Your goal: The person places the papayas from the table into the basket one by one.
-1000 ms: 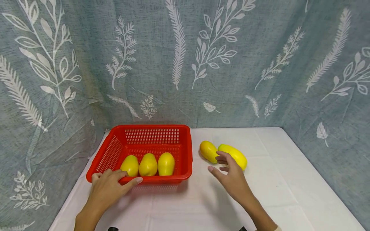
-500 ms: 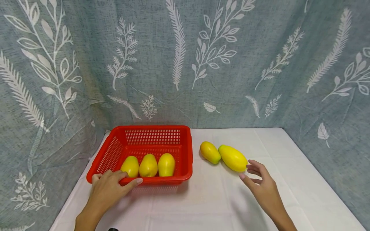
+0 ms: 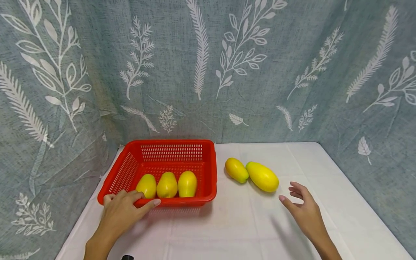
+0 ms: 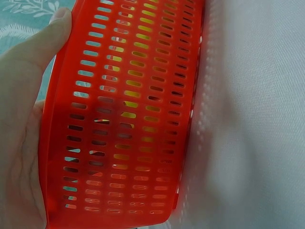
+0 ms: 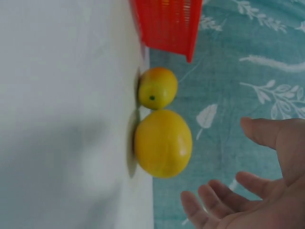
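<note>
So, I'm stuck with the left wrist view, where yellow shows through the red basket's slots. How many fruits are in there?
Observer: Three yellow fruits, in a row near the front of the red basket.
Operator: Any outside it?
Observer: Two: a smaller fruit and a larger fruit on the white cloth, to the basket's right.
Operator: Is either being held?
Observer: No, the right hand is apart from both, to the right of the larger fruit.

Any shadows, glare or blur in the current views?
Head: right hand casts a soft shadow on the white tablecloth; small highlights on yellow fruits in the red basket. Left wrist: soft-edged shadow on the tablecloth. Right wrist: tablecloth greyer, broad blurry-edged shadows across it.
</note>
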A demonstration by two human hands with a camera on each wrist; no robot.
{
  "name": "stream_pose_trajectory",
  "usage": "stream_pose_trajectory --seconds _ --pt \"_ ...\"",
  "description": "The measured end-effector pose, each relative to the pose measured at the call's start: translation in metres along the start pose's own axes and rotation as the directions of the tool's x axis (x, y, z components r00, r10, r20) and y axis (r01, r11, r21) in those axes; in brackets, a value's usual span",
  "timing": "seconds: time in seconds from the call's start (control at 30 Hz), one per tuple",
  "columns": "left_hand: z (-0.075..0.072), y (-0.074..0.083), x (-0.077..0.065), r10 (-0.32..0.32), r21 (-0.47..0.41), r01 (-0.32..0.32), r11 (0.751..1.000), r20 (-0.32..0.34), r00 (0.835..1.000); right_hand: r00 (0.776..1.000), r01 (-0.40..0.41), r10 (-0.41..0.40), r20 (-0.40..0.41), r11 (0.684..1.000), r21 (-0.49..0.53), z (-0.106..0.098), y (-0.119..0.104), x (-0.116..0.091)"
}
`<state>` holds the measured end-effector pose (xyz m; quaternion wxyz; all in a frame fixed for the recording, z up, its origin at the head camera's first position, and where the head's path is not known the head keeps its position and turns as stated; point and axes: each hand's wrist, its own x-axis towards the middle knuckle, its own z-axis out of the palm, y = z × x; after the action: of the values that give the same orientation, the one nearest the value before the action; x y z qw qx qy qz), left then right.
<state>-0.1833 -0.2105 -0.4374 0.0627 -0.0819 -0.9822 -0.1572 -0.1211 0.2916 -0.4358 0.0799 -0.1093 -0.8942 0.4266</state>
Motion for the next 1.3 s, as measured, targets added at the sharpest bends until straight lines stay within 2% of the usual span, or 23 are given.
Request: stream_pose_trajectory --seconds 0.3,0.5,0.77,1.0,1.3 --pt "0.0 0.0 0.0 0.004 0.001 -0.004 1.0 -0.012 1.0 0.996 -0.039 0.039 0.081 0.999 -0.01 0.008 0.001 0.023" --pt "-0.001 0.001 0.0 -0.007 -0.003 0.007 1.0 0.003 1.0 0.994 -0.027 0.029 0.11 0.999 -0.019 0.018 0.004 0.039" --pt "-0.002 0.002 0.0 -0.017 -0.003 0.017 1.0 0.018 1.0 0.993 -0.001 0.005 0.12 0.999 -0.036 0.034 0.007 0.057" --pt "-0.001 0.0 -0.001 -0.007 -0.003 0.007 1.0 0.001 1.0 0.992 0.013 -0.009 0.127 0.999 -0.035 0.046 0.006 0.069" --pt "0.003 -0.001 -0.002 -0.007 -0.004 0.007 1.0 -0.006 1.0 0.991 0.087 -0.079 0.105 0.994 -0.071 0.06 0.01 0.089"
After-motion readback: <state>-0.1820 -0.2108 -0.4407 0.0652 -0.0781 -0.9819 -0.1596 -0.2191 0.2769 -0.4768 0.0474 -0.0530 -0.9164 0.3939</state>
